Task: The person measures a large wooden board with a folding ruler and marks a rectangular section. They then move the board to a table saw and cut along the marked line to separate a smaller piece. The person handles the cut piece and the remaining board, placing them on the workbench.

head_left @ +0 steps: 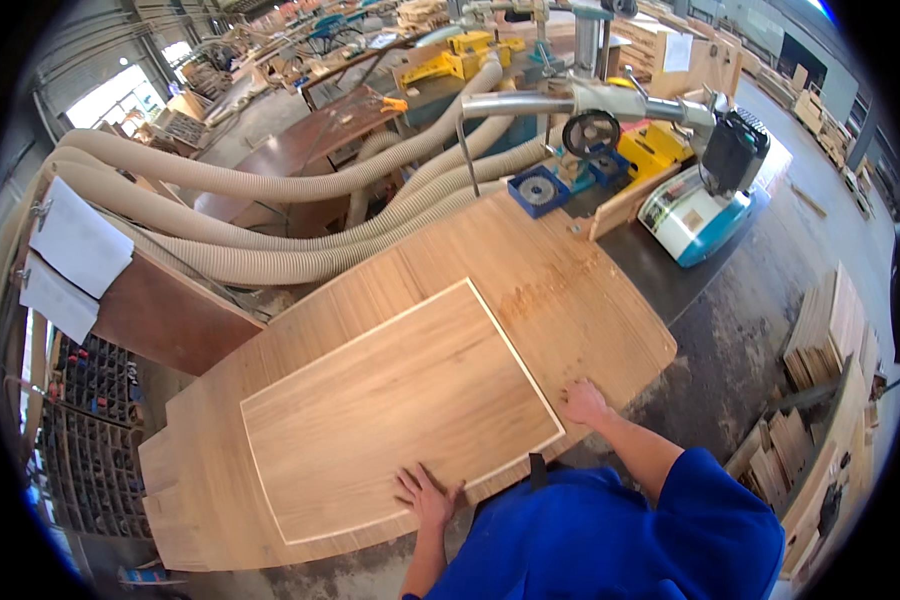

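Note:
A large rectangular wooden panel [390,400] with a pale edge strip lies flat on the wood-topped worktable [340,300]. My left hand [428,497] rests on the panel close to its near long edge, fingers spread and holding nothing. At the panel's right end, beside the near right corner, my right hand [583,403] leans on the tabletop. Its fingers bend slightly toward the pale edge, and nothing shows in its grasp.
Beyond the table run thick ribbed hoses [270,262]. A machine with a white and teal housing [695,215] stands at the far right, near a blue square fitting [538,190]. Wood boards [820,330] are stacked to the right; a rack of small bins [90,440] is at left.

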The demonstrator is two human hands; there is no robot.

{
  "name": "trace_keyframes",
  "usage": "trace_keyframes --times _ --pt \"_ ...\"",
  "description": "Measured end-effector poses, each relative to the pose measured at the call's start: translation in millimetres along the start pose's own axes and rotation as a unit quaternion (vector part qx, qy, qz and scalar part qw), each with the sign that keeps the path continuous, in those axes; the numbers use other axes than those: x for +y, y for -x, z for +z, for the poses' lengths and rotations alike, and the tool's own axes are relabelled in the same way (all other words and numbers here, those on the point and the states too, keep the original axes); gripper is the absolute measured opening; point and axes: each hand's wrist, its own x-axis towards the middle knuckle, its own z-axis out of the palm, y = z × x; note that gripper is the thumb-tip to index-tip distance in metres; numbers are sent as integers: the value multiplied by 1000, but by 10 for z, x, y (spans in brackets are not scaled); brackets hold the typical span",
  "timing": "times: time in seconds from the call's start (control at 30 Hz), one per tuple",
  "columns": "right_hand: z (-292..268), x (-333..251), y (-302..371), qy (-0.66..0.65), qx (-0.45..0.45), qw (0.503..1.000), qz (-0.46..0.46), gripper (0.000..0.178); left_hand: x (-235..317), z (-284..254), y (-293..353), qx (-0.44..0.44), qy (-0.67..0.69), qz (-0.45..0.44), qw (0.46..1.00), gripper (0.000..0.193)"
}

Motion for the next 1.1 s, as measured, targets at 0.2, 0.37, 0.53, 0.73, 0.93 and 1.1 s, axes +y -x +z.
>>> trace_keyframes --times 0.2,0.37,0.53,0.73,0.93,1.1 --pt "197 -133 241 -16 22 1000 13 44 14 -253 -365 -6 -7 0 1000 120" --pt "215 -304 301 -29 50 997 53 39 -31 -348 -562 -11 -11 3 1000 118" --pt "301 -320 378 -58 65 995 48 39 -54 -546 -693 -21 -5 17 1000 116" --pt "204 -713 396 -67 17 994 82 41 -216 -796 -986 -28 -38 45 998 116" --pt "319 -892 124 -89 -29 982 165 38 -282 -758 -988 -41 -52 27 997 118" --pt "432 -881 125 -105 -45 981 155 37 -373 -722 -1003 -42 -74 0 996 115"
